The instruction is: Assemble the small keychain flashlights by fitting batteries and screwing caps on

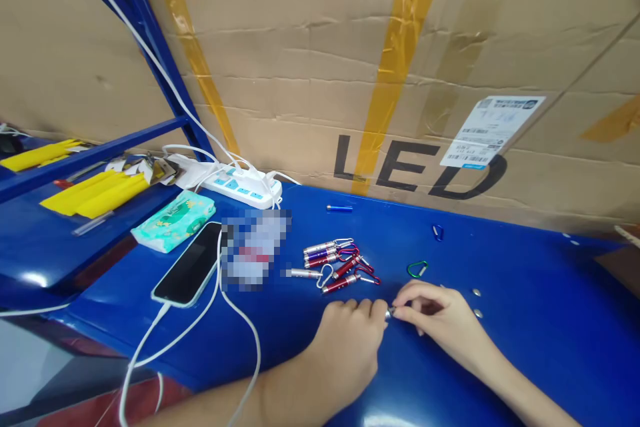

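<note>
1 silver piece (pixel 389 314), mostly hidden, between left hand (pixel 350 340) and right hand (pixel 440 313)

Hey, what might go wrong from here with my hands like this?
The metal bit could slip: it barely shows between the left hand and right hand. Two loose silvery discs beside the right hand might get knocked away. The white cable crossing the left forearm in this view might snag.

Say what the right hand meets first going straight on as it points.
The right hand would likely meet the small silver piece sticking out of the left hand; depth is unclear.
</note>
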The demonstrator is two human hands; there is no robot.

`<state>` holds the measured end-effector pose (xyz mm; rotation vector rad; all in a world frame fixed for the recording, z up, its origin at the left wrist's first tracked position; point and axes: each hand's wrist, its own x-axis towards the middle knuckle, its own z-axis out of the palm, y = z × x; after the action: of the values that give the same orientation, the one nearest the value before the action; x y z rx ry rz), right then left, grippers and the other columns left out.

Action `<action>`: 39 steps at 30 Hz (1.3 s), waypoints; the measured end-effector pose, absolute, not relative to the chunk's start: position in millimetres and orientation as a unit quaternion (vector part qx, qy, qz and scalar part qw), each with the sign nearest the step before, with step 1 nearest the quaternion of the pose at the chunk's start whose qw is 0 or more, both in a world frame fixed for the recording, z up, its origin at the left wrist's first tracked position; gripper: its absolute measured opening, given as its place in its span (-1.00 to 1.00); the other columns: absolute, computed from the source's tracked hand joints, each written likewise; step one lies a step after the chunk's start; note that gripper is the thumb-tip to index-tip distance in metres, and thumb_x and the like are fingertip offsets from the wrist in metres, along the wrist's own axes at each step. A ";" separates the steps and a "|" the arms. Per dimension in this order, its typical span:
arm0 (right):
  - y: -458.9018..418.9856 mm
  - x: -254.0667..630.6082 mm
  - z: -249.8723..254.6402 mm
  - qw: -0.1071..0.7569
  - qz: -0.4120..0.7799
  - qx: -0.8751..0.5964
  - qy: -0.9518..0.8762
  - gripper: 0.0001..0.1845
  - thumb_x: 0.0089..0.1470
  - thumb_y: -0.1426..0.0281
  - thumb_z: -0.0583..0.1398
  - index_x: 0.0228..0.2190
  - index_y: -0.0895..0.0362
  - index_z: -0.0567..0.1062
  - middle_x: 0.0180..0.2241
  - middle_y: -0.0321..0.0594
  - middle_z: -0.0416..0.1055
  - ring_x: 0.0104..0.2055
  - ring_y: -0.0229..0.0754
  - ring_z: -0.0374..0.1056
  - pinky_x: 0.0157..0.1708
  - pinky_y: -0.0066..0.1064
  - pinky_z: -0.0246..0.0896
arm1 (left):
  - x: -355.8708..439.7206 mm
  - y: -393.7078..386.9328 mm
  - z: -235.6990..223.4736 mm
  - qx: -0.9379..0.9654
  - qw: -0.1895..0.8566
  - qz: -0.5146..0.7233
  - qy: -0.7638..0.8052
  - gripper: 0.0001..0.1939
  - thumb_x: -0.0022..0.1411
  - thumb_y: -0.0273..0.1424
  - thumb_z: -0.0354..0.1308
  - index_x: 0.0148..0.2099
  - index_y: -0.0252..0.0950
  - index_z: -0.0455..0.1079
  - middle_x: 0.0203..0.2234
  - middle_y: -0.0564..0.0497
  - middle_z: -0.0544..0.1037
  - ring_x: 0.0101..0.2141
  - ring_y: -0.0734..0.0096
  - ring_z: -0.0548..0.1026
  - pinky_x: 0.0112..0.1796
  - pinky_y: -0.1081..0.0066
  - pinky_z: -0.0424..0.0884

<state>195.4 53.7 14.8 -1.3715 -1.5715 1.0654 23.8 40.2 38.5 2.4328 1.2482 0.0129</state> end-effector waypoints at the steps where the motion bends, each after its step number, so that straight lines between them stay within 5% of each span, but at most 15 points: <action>1: 53.6 195.4 16.2 0.394 0.418 -0.545 -0.611 -0.66 -0.22 0.11 0.36 -0.61 0.14 0.52 -0.64 -0.33 0.37 -0.72 -0.39 0.15 -0.67 -0.47 0.10 | 23.9 41.6 37.9 0.870 0.208 0.019 0.447 -0.84 0.32 -0.59 -0.08 -0.11 -0.33 0.25 -0.31 -0.03 0.48 -0.32 0.12 0.50 -0.34 0.19 0.47; 5: 54.8 198.1 20.6 0.418 0.401 -0.564 -0.589 -0.62 -0.27 0.07 0.36 -0.58 0.15 0.51 -0.76 -0.39 0.26 -0.74 -0.37 0.11 -0.70 -0.48 0.06 | 26.9 47.6 27.1 0.854 0.238 0.125 0.445 -0.88 0.37 -0.52 -0.08 -0.08 -0.31 0.23 -0.28 -0.02 0.49 -0.32 0.16 0.50 -0.36 0.28 0.43; 11: 61.1 208.6 27.3 0.446 0.363 -0.567 -0.590 -0.63 -0.24 0.08 0.35 -0.53 0.15 0.54 -0.50 -0.25 0.44 -0.70 -0.40 0.13 -0.70 -0.47 0.08 | 41.5 63.2 13.1 0.844 0.265 0.227 0.407 -0.89 0.38 -0.54 -0.09 -0.11 -0.31 0.23 -0.27 0.00 0.46 -0.26 0.28 0.46 -0.29 0.39 0.38; 15: 68.0 219.0 32.5 0.422 0.362 -0.585 -0.591 -0.61 -0.22 0.07 0.34 -0.51 0.16 0.54 -0.70 -0.34 0.33 -0.74 -0.40 0.08 -0.75 -0.49 0.01 | 53.9 78.1 7.3 0.843 0.277 0.260 0.382 -0.87 0.39 -0.56 -0.11 -0.12 -0.32 0.24 -0.22 -0.02 0.44 -0.17 0.30 0.43 -0.18 0.39 0.36; 25: 69.0 228.5 19.8 0.379 0.465 -0.612 -0.515 -0.52 -0.37 0.00 0.36 -0.64 0.18 0.46 -0.64 -0.24 0.46 -0.79 -0.45 0.07 -0.86 -0.57 0.00 | 58.5 91.1 -6.0 0.840 0.357 0.250 0.322 -0.84 0.33 -0.52 -0.09 -0.20 -0.32 0.32 -0.46 0.04 0.47 -0.47 0.39 0.44 -0.44 0.47 0.27; 32: 57.9 222.8 12.7 0.382 0.449 -0.656 -0.471 -0.61 -0.35 0.09 0.39 -0.63 0.17 0.51 -0.84 -0.41 0.22 -0.84 -0.45 -0.01 -0.91 -0.60 -0.07 | 56.5 85.8 -12.2 0.878 0.251 0.242 0.329 -0.75 0.32 -0.49 -0.19 -0.19 -0.34 0.33 -0.43 -0.02 0.46 -0.46 0.29 0.48 -0.49 0.41 0.29; 39: 58.2 229.4 13.4 0.350 0.452 -0.668 -0.477 -0.67 -0.26 0.13 0.37 -0.55 0.16 0.59 -0.72 -0.25 0.43 -0.83 -0.43 0.06 -0.91 -0.59 -0.04 | 58.8 87.7 -8.4 0.885 0.234 0.194 0.353 -0.77 0.34 -0.48 -0.15 -0.15 -0.30 0.34 -0.42 0.00 0.48 -0.46 0.33 0.49 -0.51 0.46 0.28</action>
<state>229.4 58.2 13.4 -1.7298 -1.2343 1.1711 58.8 87.7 -8.4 2.4304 0.9683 0.5327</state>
